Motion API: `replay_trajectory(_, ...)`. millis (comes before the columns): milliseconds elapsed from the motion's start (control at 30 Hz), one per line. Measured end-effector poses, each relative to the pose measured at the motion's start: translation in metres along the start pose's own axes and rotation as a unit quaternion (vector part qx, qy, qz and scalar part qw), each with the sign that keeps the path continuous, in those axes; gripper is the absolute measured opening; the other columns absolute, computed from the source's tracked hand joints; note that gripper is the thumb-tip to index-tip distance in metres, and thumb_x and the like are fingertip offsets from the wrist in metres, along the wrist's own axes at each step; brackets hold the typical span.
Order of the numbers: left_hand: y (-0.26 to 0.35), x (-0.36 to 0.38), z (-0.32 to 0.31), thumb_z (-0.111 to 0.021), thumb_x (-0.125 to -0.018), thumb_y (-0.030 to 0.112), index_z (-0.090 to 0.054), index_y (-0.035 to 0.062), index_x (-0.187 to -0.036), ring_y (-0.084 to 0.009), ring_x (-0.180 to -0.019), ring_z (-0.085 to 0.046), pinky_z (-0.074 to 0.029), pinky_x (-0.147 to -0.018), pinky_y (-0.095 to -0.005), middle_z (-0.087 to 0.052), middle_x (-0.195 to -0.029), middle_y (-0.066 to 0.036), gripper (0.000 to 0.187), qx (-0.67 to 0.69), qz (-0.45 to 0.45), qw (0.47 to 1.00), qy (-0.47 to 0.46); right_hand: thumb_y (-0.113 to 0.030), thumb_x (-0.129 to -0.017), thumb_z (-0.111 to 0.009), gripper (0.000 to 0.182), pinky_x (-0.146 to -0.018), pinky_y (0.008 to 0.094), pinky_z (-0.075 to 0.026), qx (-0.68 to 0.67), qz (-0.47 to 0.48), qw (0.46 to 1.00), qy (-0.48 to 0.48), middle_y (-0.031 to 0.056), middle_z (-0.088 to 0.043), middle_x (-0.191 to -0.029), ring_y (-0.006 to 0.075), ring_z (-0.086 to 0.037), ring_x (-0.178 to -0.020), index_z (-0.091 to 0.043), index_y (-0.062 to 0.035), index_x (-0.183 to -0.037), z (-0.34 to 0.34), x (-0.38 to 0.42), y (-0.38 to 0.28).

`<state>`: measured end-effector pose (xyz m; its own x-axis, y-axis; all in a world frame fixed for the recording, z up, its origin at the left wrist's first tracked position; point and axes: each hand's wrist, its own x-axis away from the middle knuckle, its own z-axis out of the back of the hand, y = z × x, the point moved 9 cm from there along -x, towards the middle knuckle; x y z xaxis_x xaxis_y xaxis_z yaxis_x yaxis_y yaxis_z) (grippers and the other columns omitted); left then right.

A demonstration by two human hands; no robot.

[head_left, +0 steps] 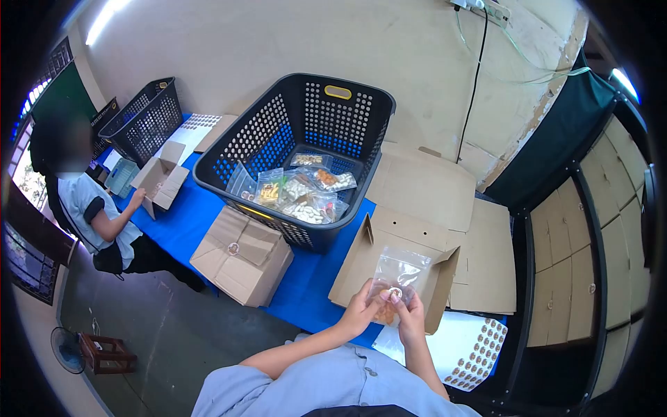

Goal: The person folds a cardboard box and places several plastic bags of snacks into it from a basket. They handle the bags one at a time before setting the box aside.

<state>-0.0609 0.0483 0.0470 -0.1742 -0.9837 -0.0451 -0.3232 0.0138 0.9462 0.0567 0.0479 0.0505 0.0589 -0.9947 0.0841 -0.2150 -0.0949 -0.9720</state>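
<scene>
Two hands with a bag and label. The left hand and right hand are closed on the lower part of a clear bag, thumbs almost together at a round label. The bag is held above the open box by the desk's near edge; its orange-brown contents are partly hidden by the fingers.

Likely faults: the film looks slack, so uneven thumb pressure could crease the label or set it askew. Should adhesive catch a thumb, the label could lift as that thumb parts from it. A loosened pinch could drop the bag into the open box. The raised flap, just beside the right hand, narrows the way to that side, and the right forearm, passing over the label sheet at the desk's near right corner, could drag it.

Surroundings: on the blue-covered desk, a large basket of filled bags stands beyond the open box, its high wall obstructing a low reach inside. A closed box sits at the near edge, to the left; flat cardboard lies toward the far edge. Farther left, a co-worker touches another box. A loaded rack bounds the right end.
</scene>
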Motion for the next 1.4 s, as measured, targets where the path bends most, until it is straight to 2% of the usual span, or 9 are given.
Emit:
replay_trajectory(433, 0.006, -0.018, -0.009, -0.07, -0.085, 0.013, -0.04, 0.0032, -0.125, -0.0156, -0.112, -0.053, -0.044, -0.094, -0.0321, -0.053, -0.117, -0.011, 0.051, -0.077, 0.062, 0.988, -0.117, -0.015, -0.089, -0.064, 0.017, -0.091, 0.0277, -0.042, -0.152, -0.016, 0.982, 0.107, 0.0065, -0.066, -0.101, 0.014, -0.058, -0.101, -0.063, -0.0052, -0.103, 0.018, -0.031, -0.007)
replay_trajectory(533, 0.021, -0.024, -0.011, -0.072, -0.082, 0.013, -0.038, 0.0043, -0.126, -0.0163, -0.107, -0.056, -0.043, -0.095, -0.0333, -0.052, -0.12, -0.012, 0.056, -0.206, -0.036, 0.97, -0.125, -0.017, -0.09, -0.063, 0.015, -0.09, 0.0289, -0.044, -0.165, -0.002, 0.982, 0.094, 0.0082, -0.067, -0.099, 0.015, -0.06, -0.098, -0.066, -0.0036, -0.097, 0.022, -0.037, -0.003)
replay_trajectory(600, 0.029, -0.034, 0.011, -0.072, -0.082, 0.015, -0.051, 0.0036, -0.114, -0.018, -0.094, -0.061, -0.046, -0.089, -0.0335, -0.062, -0.107, -0.012, 0.04, -0.104, -0.047, 0.993, 0.018, -0.017, -0.09, -0.063, 0.016, -0.089, 0.0296, -0.045, -0.066, -0.014, 0.996, 0.063, 0.0086, -0.068, -0.097, 0.0153, -0.061, -0.096, -0.067, -0.0023, -0.095, 0.024, -0.039, 0.005)
replay_trajectory(767, 0.005, -0.055, 0.025, -0.069, -0.086, 0.019, -0.064, 0.0008, -0.087, -0.0131, -0.094, -0.06, -0.044, -0.09, -0.0308, -0.066, -0.086, -0.004, 0.019, -0.154, 0.031, 0.987, -0.034, -0.025, -0.095, -0.055, 0.03, -0.089, 0.0299, -0.044, 0.064, -0.026, 0.998, -0.013, 0.0079, -0.07, -0.093, 0.0136, -0.062, -0.09, -0.07, 0.0013, -0.093, 0.011, -0.04, 0.001)
replay_trajectory(967, -0.013, -0.059, 0.038, -0.063, -0.09, 0.019, -0.059, 0.0014, -0.111, -0.0146, -0.102, -0.059, -0.042, -0.095, -0.0313, -0.064, -0.104, -0.008, 0.027, -0.087, 0.083, 0.993, -0.017, -0.031, -0.1, -0.043, 0.041, -0.094, 0.0306, -0.039, 0.066, -0.002, 0.996, 0.054, 0.0121, -0.065, -0.11, 0.0163, -0.057, -0.101, -0.06, -0.0003, -0.121, 0.026, -0.046, -0.002)
replay_trajectory(1033, 0.01, -0.063, 0.042, -0.064, -0.089, 0.021, -0.037, 0.0046, -0.138, -0.0216, -0.122, -0.047, -0.036, -0.104, -0.0371, -0.049, -0.129, -0.013, 0.058, -0.167, -0.048, 0.984, 0.03, -0.032, -0.101, -0.041, 0.042, -0.095, 0.0324, -0.039, 0.155, 0.034, 0.983, 0.089, 0.0134, -0.061, -0.116, 0.0187, -0.056, -0.102, -0.055, -0.0018, -0.127, 0.03, -0.044, -0.006)
replay_trajectory(1233, 0.005, -0.05, -0.008, -0.067, -0.086, 0.028, -0.017, 0.0058, -0.145, -0.0297, -0.139, -0.021, -0.019, -0.114, -0.0404, -0.019, -0.147, -0.015, 0.08, -0.111, -0.095, 0.988, -0.053, -0.029, -0.1, -0.04, 0.044, -0.096, 0.0384, -0.037, 0.341, 0.247, 0.907, 0.023, 0.0139, -0.056, -0.118, 0.0284, -0.051, -0.106, -0.049, -0.0067, -0.136, -0.012, -0.042, -0.022)
replay_trajectory(1367, -0.019, -0.061, 0.0, -0.058, -0.094, 0.023, -0.051, -0.0008, -0.127, -0.0155, -0.113, -0.052, -0.04, -0.097, -0.0301, -0.057, -0.119, -0.009, 0.041, 0.019, 0.053, 0.998, 0.03, -0.026, -0.095, -0.051, 0.036, -0.093, 0.0354, -0.038, 0.238, 0.166, 0.956, 0.038, 0.0118, -0.059, -0.1, 0.0241, -0.05, -0.106, -0.06, -0.0038, -0.123, -0.003, -0.062, -0.034)
replay_trajectory(1400, -0.008, -0.061, -0.001, -0.055, -0.096, 0.023, -0.062, -0.0004, -0.115, -0.0085, -0.088, -0.057, -0.046, -0.081, -0.0233, -0.065, -0.096, -0.002, 0.03, 0.003, -0.005, 0.997, 0.075, -0.02, -0.092, -0.057, 0.028, -0.089, 0.0336, -0.04, 0.233, 0.18, 0.947, 0.132, 0.0103, -0.059, -0.094, 0.0216, -0.052, -0.1, -0.063, -0.0022, -0.112, 0.007, -0.064, -0.051)
